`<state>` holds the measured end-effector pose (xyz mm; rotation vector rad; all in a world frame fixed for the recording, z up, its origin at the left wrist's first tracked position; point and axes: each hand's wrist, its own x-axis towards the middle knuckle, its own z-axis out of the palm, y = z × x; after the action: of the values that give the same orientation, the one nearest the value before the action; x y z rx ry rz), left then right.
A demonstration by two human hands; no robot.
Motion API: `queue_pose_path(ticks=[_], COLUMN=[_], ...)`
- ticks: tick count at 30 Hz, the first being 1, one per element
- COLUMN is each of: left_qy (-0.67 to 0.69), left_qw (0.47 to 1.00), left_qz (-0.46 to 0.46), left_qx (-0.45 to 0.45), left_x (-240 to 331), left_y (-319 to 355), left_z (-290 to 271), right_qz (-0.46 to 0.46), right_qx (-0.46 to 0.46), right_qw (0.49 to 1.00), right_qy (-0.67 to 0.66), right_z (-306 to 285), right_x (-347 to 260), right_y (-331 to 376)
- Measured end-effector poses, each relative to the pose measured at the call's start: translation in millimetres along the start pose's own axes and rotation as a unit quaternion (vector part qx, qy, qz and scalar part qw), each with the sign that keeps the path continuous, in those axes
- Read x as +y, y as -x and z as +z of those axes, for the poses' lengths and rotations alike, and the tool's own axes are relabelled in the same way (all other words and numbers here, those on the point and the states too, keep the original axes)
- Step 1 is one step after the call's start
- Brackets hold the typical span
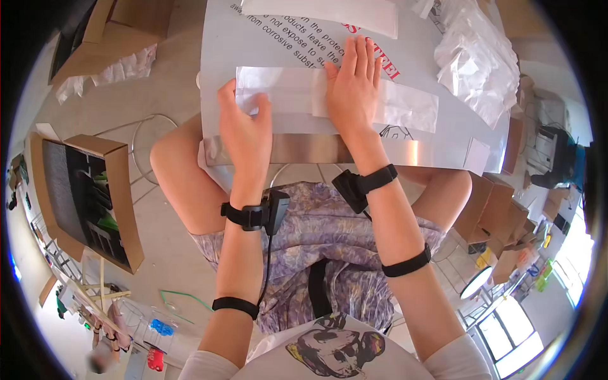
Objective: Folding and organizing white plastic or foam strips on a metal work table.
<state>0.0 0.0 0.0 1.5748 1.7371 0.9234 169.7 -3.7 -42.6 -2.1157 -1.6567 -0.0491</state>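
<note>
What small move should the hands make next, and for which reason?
Perhaps slide the flat right hand toward the right end of the long, white, thin film-like strip on the grey printed surface, because that end looks wrinkled, while the left hand at the strip's left end could steady it.
</note>
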Motion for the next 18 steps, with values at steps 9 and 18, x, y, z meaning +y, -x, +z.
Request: queue_pose_path(ticks=[9, 18], left_qy=[0.014, 0.054], left_qw=[1.000, 0.998], left_qz=[0.022, -0.025], left_qx=[0.004, 0.000], left_x=[-7, -8], left_y=[-5, -5], left_z=[-1, -6], right_qz=[-0.026, -0.042], right_qx=[0.017, 0.030], right_qw=[0.999, 0.995], right_qy=[0.030, -0.085], right_z=[1, -12], right_x=[-2, -15], right_y=[-4, 1])
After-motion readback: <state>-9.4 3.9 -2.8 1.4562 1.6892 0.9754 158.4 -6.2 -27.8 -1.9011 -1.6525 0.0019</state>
